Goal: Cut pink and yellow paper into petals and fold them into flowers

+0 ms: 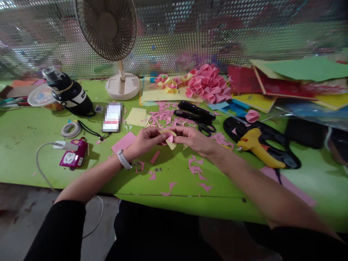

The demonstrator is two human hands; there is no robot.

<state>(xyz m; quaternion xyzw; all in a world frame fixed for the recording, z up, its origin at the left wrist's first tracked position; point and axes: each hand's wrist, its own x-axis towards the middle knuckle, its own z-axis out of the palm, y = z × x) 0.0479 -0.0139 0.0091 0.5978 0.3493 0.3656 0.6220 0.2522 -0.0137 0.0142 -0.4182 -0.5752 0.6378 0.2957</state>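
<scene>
Between my two hands is a small paper flower (pixel 170 139) with pink and yellow petals. My left hand (pixel 148 140) pinches it from one side, with a white band on that wrist. From the other side my right hand (pixel 190 139) has its fingers closed on the same flower. The fingers partly hide its folds. Just beyond the hands lie a black stapler (pixel 194 112), black-handled scissors (pixel 206 129) and a heap of pink paper scraps (pixel 163 115). A pink paper sheet (pixel 123 142) lies by my left wrist.
A fan (pixel 123 87) stands at the back beside a pile of pink paper flowers (pixel 208 85). A yellow glue gun (pixel 254 145) rests at right. Coloured sheets (pixel 299 69) lie behind it. At left are a phone (pixel 112 117), tape (pixel 70 129), a purple power socket (pixel 73 154) and a bottle (pixel 70 92).
</scene>
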